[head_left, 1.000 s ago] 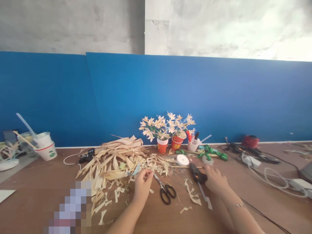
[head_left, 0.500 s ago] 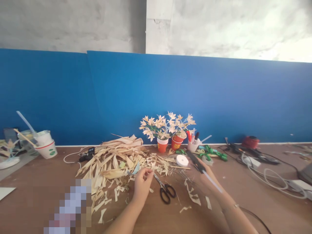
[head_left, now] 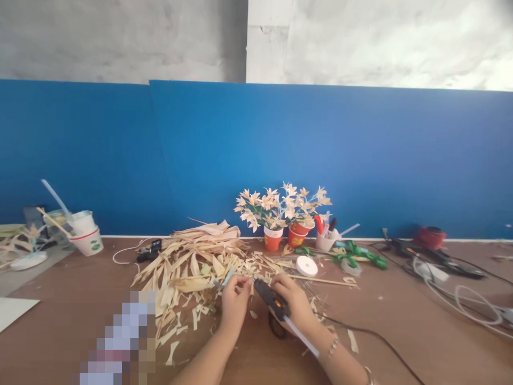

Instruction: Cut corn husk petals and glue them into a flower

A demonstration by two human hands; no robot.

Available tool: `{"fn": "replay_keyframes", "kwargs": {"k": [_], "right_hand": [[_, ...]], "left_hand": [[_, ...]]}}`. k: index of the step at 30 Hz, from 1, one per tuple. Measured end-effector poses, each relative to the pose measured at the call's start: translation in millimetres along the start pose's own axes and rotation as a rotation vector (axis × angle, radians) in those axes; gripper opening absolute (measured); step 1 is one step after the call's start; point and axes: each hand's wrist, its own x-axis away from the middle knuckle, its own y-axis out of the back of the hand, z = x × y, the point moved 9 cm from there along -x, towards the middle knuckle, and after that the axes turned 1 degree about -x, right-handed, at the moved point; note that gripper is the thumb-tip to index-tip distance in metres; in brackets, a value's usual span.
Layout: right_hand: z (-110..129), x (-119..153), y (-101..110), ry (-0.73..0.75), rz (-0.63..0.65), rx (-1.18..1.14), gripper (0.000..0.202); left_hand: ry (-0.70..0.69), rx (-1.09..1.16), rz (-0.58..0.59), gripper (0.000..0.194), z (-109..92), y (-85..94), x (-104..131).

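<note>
My right hand (head_left: 295,302) grips a black hot glue gun (head_left: 272,299) with a pale glue stick (head_left: 301,337) jutting from its back end. The gun's nozzle points at the fingertips of my left hand (head_left: 236,299). Those fingers are pinched together; what they hold is too small to make out. Under the gun lie the scissors (head_left: 276,325), mostly hidden, with one black handle loop showing. A heap of dried corn husks (head_left: 200,262) spreads behind and left of my left hand, with cut scraps (head_left: 198,315) around it.
Pale husk flowers (head_left: 280,206) stand in red paper cups (head_left: 296,235) at the back. Near them are a white ribbon roll (head_left: 306,266), a pen cup (head_left: 324,241) and green ribbon (head_left: 356,254). White cables (head_left: 460,299) lie right; a white paper cup (head_left: 87,240) stands left.
My right hand has brought the glue gun left and down, from beside the ribbon roll to my left fingertips, now covering most of the scissors. The view has shifted slightly.
</note>
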Motion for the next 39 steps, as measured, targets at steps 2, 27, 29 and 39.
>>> {"fn": "replay_keyframes", "kwargs": {"k": [2,27,29,39], "right_hand": [[-2.5,1.7,-2.1,-0.015,0.008,-0.001,0.018],[-2.7,-1.5,-1.6,-0.099,0.030,0.086,0.006],[-3.4,-1.4,-2.2,-0.106,0.036,0.084,0.007],[-4.8,-1.2,-2.6,-0.121,0.047,0.087,0.013]], "left_hand": [[-0.003,-0.004,-0.002,0.024,-1.1,-0.1,0.3],[-0.028,-0.051,-0.002,0.022,-2.7,-1.1,1.9],[-0.021,-0.049,0.004,0.022,-2.1,-1.4,2.2],[-0.007,-0.046,0.012,0.024,0.8,-2.1,2.3]]}}
